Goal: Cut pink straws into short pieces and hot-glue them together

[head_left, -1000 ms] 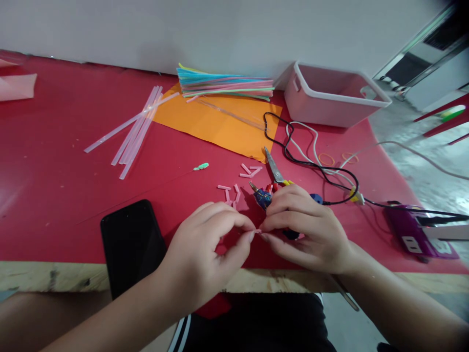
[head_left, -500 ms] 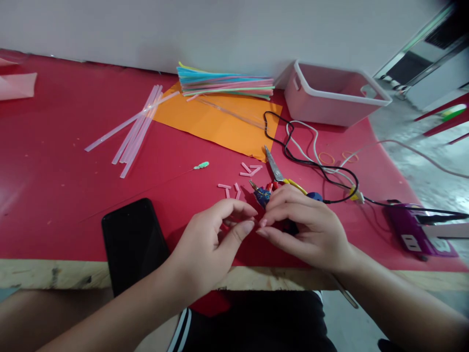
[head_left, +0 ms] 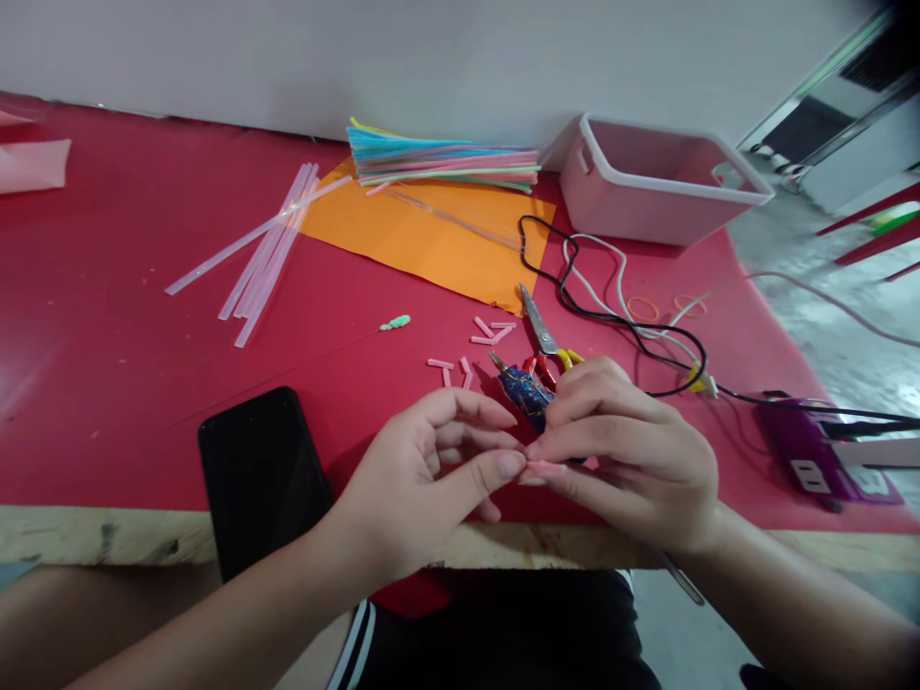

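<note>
My left hand (head_left: 446, 470) and my right hand (head_left: 625, 446) meet over the table's front edge. Between their fingertips is a short pink pipe cleaner piece (head_left: 544, 469), pinched by the right hand, with the left thumb and fingers closed at its near end. Partly hidden behind my right hand lies a blue, speckled glue gun (head_left: 524, 395), its metal tip pointing up-left. Scissors (head_left: 539, 321) with yellow and red handles rest just beyond it. Several cut pink pipe cleaner pieces (head_left: 483, 337) are scattered on the red table (head_left: 345, 287) ahead of my left hand.
A black phone (head_left: 263, 479) lies left of my left hand. Further back are glue sticks (head_left: 265, 254), an orange sheet (head_left: 431, 244), a pipe cleaner bundle (head_left: 446, 161) and a pink bin (head_left: 647, 201). Cables (head_left: 618, 326) run right, near a purple box (head_left: 819, 455).
My right hand has shifted slightly right and turned, uncovering more of the glue gun. The pink piece now shows between the fingertips. My left hand has followed slightly to the right.
</note>
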